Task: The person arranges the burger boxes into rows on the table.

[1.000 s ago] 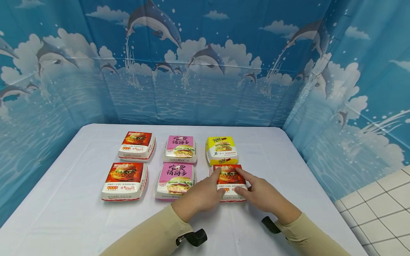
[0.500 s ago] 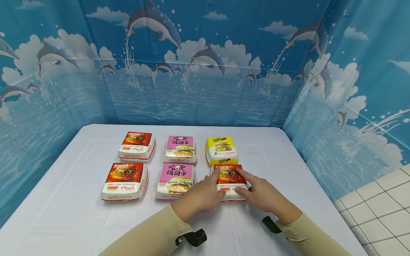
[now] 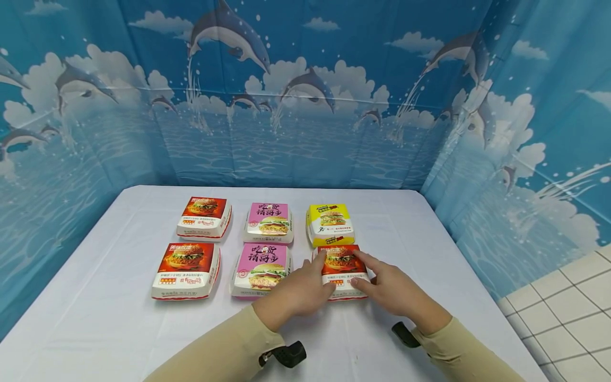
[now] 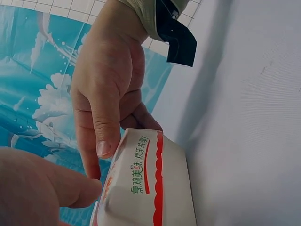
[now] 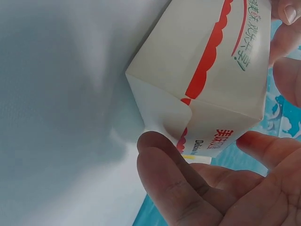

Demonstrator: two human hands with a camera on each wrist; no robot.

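Observation:
At the front right of the group is a red and white burger box [image 3: 345,271] with a burger picture on its lid. My left hand [image 3: 303,289] holds its left side, and my right hand [image 3: 393,289] holds the right, thumbs and index fingers at the lid. In the left wrist view the box [image 4: 171,188] shows a white side with a red scalloped band; the right hand [image 4: 110,80] is beyond it, its thumb by the lid edge. Seen from the right wrist, the box [image 5: 197,70] has a side flap near the right hand's lower fingers [image 5: 169,183]. Part of the left side is hidden.
Directly behind stands a yellow burger box [image 3: 331,223]. Two pink boxes, one at the front [image 3: 261,269] and one at the back [image 3: 269,222], are to the left. Farther left are two red ones, front [image 3: 186,270] and back [image 3: 203,217]. All rest on a white-covered table [image 3: 95,318].

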